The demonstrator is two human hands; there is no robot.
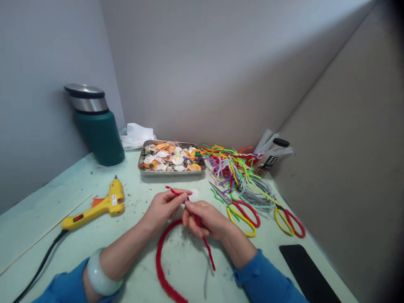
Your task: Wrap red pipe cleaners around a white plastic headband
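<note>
Between both hands I hold a thin red pipe cleaner (pixel 209 252). My left hand (pixel 164 206) pinches it near one end, whose tip pokes out past the fingers. Close beside it, my right hand (pixel 205 219) is closed on the same pipe cleaner, and its other end hangs down toward the table. Below the hands a thicker fuzzy red ring (pixel 160 261) curves over the table; its right part is hidden or out of view. A thin grey strand (pixel 206 280) lies inside the curve. A pale shell (pixel 194 193) rests just beyond my fingers.
Left are a yellow glue gun (pixel 109 204), a thin stick (pixel 47 231) and a green bottle (pixel 99 134). A metal tray (pixel 172 173) of shells stands at the back, beside tangled coloured pipe cleaners (pixel 227 164). Two scissors (pixel 243 210) and a black phone-like slab (pixel 306 273) lie right.
</note>
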